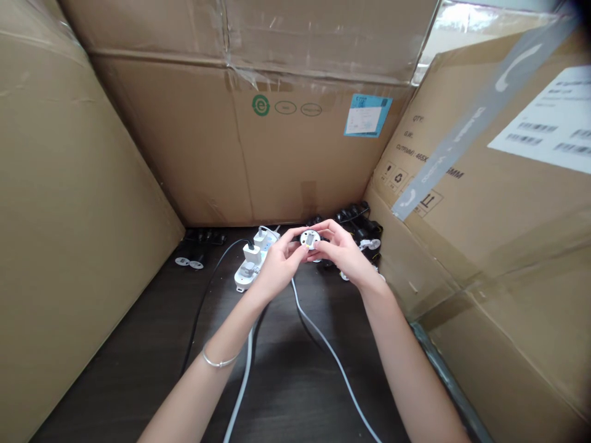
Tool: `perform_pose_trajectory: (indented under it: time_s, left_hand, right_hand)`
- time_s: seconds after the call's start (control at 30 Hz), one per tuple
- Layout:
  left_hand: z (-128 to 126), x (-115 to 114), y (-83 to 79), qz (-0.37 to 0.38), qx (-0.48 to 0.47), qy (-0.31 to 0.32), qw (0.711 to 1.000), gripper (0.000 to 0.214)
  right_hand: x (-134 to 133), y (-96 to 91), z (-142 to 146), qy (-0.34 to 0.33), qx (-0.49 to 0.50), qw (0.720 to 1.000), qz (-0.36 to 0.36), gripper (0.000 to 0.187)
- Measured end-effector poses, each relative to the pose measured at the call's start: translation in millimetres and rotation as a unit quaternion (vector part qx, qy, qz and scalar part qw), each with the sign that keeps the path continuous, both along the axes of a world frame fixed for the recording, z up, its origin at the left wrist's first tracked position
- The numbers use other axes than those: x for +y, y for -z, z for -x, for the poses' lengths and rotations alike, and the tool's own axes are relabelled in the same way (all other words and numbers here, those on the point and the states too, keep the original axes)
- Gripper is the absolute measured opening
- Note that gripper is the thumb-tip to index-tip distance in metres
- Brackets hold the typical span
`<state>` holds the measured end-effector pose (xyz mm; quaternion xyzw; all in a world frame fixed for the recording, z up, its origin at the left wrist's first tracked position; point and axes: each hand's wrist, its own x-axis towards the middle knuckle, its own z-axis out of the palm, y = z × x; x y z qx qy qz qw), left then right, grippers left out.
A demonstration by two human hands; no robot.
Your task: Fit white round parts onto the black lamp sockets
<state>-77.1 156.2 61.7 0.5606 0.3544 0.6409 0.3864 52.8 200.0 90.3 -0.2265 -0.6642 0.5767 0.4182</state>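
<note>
Between my two hands is a small round white disc-shaped part (310, 239) with dark holes and a grey rectangle in its middle; I cannot make out its exact kind. My left hand (282, 261) grips its left edge, thumb on the near face. On the other side my right hand (340, 249) pinches it with thumb and fingers. The part is raised above the dark table (318, 381), its face turned toward me. Just left of my left hand lies a white power strip (244, 278) with white plug adapters (252, 252) in it.
Black parts with white round ends (364, 227) are heaped behind and right of my right hand; several similar ones (196, 264) lie at the left. White cables (318, 332) and a black cable (203, 307) cross the table. Cardboard boxes (184, 123) wall in the left, back and right.
</note>
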Motion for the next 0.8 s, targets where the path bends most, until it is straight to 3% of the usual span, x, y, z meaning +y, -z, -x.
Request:
perform_pose_trajectory:
  time_s: [0.37, 0.6, 0.8]
  left_hand:
    - [-1.7, -4.7, -2.5, -0.009, 0.017, -0.054, 0.998, 0.031]
    - [0.4, -1.8, 0.3, -0.016, 0.009, -0.026, 1.0, 0.034]
    - [0.6, 2.2, 5.0, 0.001, 0.05, 0.01, 0.999, 0.032]
  right_hand:
    - [0.7, 6.8, 2.9, -0.015, 0.018, 0.997, -0.074, 0.024]
    - [-0.4, 10.2, 6.6, 0.017, 0.033, 0.994, -0.105, 0.021]
    - [7.9, 8.6, -2.6, -0.003, -0.015, 0.997, -0.073, 0.021]
